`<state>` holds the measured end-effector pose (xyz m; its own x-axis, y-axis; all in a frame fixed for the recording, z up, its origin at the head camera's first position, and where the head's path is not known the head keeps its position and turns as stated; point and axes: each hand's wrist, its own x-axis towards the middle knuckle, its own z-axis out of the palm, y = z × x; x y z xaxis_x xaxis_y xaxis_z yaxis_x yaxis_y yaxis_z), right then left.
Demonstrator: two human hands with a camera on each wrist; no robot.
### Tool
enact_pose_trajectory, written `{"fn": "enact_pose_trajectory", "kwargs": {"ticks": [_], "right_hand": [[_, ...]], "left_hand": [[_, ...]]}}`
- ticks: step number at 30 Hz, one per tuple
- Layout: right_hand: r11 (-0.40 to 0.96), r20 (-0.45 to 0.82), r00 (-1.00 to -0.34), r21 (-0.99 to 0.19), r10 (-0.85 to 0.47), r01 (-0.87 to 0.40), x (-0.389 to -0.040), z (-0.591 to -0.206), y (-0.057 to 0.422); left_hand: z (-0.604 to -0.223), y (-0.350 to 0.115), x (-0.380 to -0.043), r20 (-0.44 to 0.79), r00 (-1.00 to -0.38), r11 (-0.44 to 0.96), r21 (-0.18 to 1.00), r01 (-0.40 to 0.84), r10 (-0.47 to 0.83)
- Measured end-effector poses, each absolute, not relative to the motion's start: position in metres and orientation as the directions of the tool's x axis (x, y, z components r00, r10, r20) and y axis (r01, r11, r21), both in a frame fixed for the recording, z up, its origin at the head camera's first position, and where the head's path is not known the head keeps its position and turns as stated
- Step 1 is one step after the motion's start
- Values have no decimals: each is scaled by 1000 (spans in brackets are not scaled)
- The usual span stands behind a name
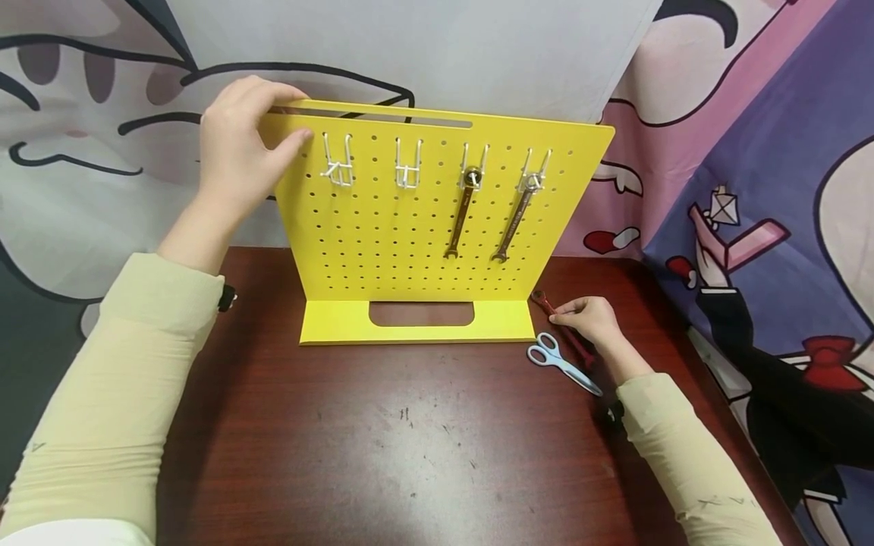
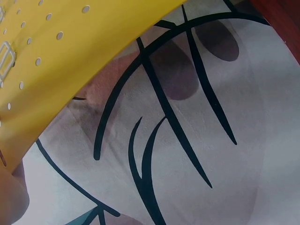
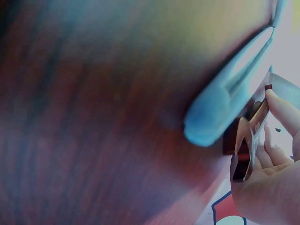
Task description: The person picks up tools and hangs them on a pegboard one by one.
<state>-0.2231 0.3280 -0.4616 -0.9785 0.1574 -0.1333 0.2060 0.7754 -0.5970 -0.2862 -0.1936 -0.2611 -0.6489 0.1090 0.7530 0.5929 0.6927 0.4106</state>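
Note:
At the upper left of the head view, my left hand (image 1: 239, 136) grips the top corner of a yellow pegboard (image 1: 389, 262), thumb in front and fingers over the edge. To the board's right, my right hand (image 1: 592, 322) pinches a wrench (image 1: 576, 345) that looks reddish, between thumb and fingers, low over the table. The right wrist view shows the wrench's open end (image 3: 243, 161) close to the palm. Beside it on the table lie light-blue scissors (image 1: 570, 370), handles toward the board. Two wrenches, one inner (image 1: 461, 220) and one outer (image 1: 514, 224), hang by their ring ends from white hooks.
Two more white hooks, a left one (image 1: 337, 173) and a middle one (image 1: 407, 174), carry nothing. The board's base (image 1: 334, 322) stands on the dark reddish table (image 1: 382, 440). Printed cloth (image 1: 519, 53) hangs behind the board and along the right side.

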Motion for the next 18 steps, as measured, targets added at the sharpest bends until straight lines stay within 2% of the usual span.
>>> {"fn": "enact_pose_trajectory", "kwargs": {"ticks": [18], "right_hand": [[708, -103, -979, -678, 175, 198, -215, -443, 336]], "left_hand": [[-261, -193, -285, 753, -649, 695, 410, 590, 107]]}}
